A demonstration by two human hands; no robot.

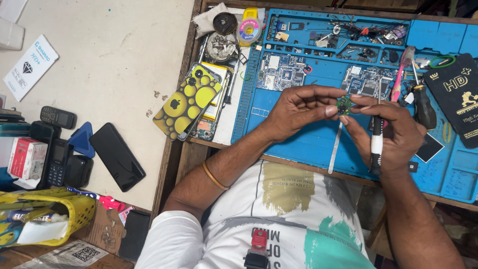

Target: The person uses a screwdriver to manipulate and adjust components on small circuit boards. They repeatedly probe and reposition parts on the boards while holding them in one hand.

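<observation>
Your left hand (298, 112) pinches a small green circuit board (344, 103) at fingertips, raised above the blue repair mat (308, 139) so both faces stay accessible. Your right hand (393, 132) steadies the board's other edge with thumb and forefinger while its remaining fingers clamp a screwdriver (377, 142) against the palm, tip parked upward, ready. Larger boards (281, 69) lie on the mat behind. A yellow-spotted phone case (186, 102) rests at the worktop edge, out of the way.
</observation>
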